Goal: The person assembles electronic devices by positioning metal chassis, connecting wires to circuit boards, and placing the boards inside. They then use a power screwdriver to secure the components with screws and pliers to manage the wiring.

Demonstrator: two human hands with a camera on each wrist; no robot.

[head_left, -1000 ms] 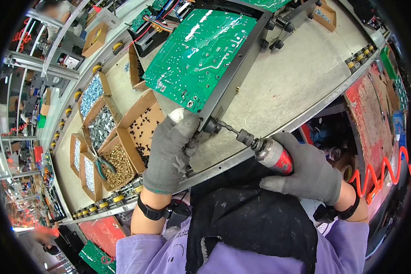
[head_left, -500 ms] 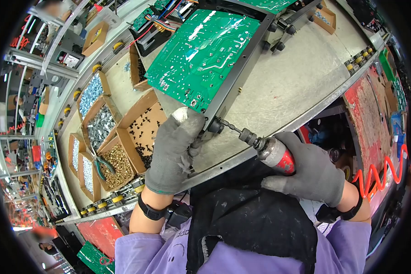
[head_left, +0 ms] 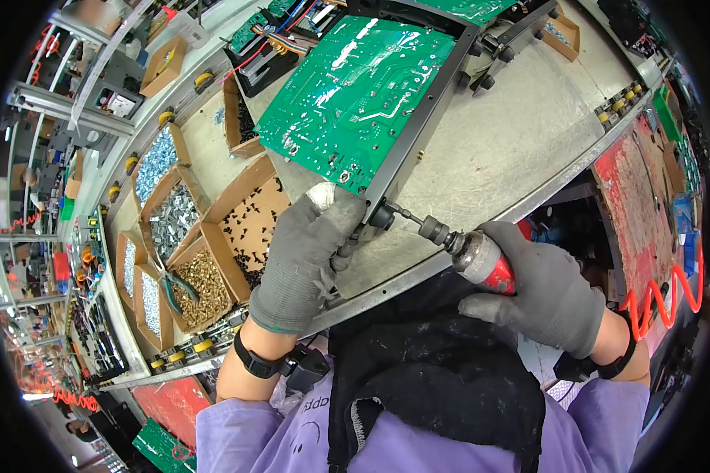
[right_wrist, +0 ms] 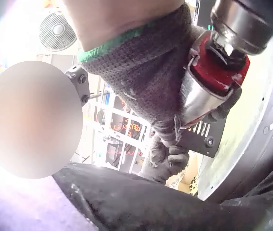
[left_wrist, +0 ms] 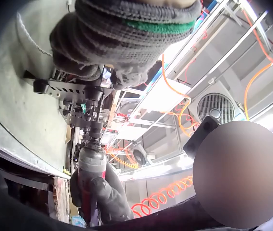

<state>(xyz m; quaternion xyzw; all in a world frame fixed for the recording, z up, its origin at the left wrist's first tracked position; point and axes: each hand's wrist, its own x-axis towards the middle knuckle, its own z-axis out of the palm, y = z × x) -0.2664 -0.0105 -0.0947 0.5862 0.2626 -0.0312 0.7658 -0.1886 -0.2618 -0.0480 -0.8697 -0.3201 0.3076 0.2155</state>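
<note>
My gloved left hand (head_left: 300,256) holds the near corner of a black metal chassis (head_left: 418,134), thumb on top and fingers beneath. A green circuit board (head_left: 351,98) lies solder side up in that chassis. From the corner's side juts a round black foot (head_left: 383,217). My gloved right hand (head_left: 548,296) grips a red and silver power screwdriver (head_left: 481,260), also visible in the left wrist view as a screwdriver (left_wrist: 92,163) held from below. Its bit (head_left: 406,213) points into the foot, the tip hidden there. The right wrist view shows the red screwdriver body (right_wrist: 218,72) close up.
Left of the chassis stand cardboard boxes of black screws (head_left: 252,225), brass-coloured screws (head_left: 205,292) and grey parts (head_left: 173,217). Pliers (head_left: 170,284) lie across the box edges. The metal table's edge (head_left: 418,272) runs before the body. An orange coiled hose (head_left: 667,303) hangs at right.
Chassis, left hand and screwdriver have shifted slightly right together. The bit stays at the foot throughout, and both hands keep their hold.
</note>
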